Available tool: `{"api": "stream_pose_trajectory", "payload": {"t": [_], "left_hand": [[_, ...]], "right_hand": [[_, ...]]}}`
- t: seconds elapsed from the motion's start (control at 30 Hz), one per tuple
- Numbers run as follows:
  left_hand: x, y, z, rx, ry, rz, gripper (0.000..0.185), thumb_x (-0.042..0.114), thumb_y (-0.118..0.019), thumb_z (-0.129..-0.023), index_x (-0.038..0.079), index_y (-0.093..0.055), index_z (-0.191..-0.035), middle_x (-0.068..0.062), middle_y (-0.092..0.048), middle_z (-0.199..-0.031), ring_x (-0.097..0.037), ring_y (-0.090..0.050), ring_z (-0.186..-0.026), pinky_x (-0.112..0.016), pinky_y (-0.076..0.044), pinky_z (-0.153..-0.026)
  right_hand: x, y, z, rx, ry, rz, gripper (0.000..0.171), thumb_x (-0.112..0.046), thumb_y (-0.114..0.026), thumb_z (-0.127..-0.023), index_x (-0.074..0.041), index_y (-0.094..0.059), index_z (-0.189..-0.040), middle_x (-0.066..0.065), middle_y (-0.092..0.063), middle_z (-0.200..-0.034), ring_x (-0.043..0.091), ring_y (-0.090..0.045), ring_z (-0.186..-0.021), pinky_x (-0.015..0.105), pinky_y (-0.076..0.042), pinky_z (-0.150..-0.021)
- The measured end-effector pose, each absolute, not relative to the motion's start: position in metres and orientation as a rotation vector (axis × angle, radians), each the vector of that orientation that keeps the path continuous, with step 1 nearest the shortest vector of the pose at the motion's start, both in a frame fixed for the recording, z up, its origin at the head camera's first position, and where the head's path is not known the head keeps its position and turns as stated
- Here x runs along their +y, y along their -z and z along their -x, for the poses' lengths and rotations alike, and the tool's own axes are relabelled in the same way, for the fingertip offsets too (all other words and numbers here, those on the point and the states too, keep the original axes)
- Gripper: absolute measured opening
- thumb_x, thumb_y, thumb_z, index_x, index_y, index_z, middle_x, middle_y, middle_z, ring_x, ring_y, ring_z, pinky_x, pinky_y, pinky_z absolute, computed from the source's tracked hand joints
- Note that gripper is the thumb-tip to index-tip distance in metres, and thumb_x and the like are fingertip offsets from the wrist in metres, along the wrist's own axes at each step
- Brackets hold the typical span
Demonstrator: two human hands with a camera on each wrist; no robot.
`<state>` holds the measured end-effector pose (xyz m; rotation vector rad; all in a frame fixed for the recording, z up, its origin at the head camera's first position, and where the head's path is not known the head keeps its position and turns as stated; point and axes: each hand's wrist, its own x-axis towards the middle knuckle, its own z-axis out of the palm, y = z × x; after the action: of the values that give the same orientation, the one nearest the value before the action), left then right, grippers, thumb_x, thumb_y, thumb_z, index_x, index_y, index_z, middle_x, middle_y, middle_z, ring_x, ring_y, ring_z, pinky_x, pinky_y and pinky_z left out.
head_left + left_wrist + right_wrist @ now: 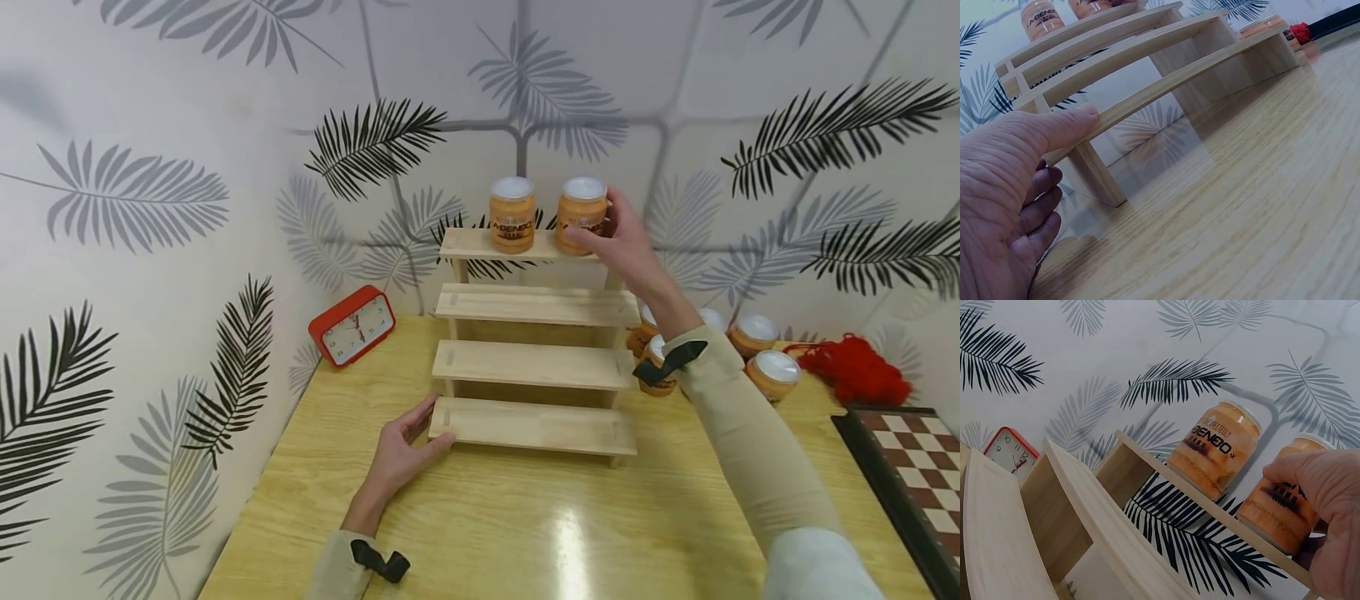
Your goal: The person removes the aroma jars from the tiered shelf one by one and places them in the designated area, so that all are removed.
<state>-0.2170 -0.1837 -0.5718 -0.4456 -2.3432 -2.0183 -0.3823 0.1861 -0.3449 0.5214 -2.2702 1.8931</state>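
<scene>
Two orange jars (pixel 512 213) stood on the stepped shelf (pixel 534 365); five more (pixel 774 374) sat beside it, plus one red clock (pixel 352 325).

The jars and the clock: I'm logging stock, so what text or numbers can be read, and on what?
"ABENGO": left jar, first letter cut off.
Jar gripped by the right hand: label blurred, partly covered.
Red clock: dial numerals too small.
Table jars: labels hidden.
</scene>
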Motion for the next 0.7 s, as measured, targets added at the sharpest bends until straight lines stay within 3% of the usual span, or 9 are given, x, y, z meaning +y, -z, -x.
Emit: {"api": "stream_pose_trajectory", "payload": {"t": [0.33,0.7], "left_hand": [[-0.183,0.571,0.218,-2.347,2.018,0.437,0.073,0.011,-0.082,-0.092,-0.001,-0.047,-0.155,-0.011,-0.05,-0.157,-0.027,-0.048,-0.144,-0.046,-0.038,-0.118],[-0.183,0.57,0.217,-2.336,2.018,0.454,0.071,0.008,-0.081,-0.093,-0.001,-0.048,-0.155,-0.015,-0.049,-0.158,-0.029,-0.046,-0.145,-0.047,-0.038,-0.119]], "right_hand": [[0.186,0.344,0.379,-2.273,-1.829,-0.46,0.076,-0.022,-0.079,-0.096,-0.012,-0.036,-0.158,0.014,-0.054,-0.141,0.022,-0.057,-0.117,0.028,-0.051,-0.089],[0.19,0.35,0.37,-2.206,-1.835,-0.416,0.075,-0.021,-0.082,-0.093,-0.011,-0.041,-0.155,0.011,-0.057,-0.137,0.019,-0.059,-0.116,0.025,-0.052,-0.093]]}}
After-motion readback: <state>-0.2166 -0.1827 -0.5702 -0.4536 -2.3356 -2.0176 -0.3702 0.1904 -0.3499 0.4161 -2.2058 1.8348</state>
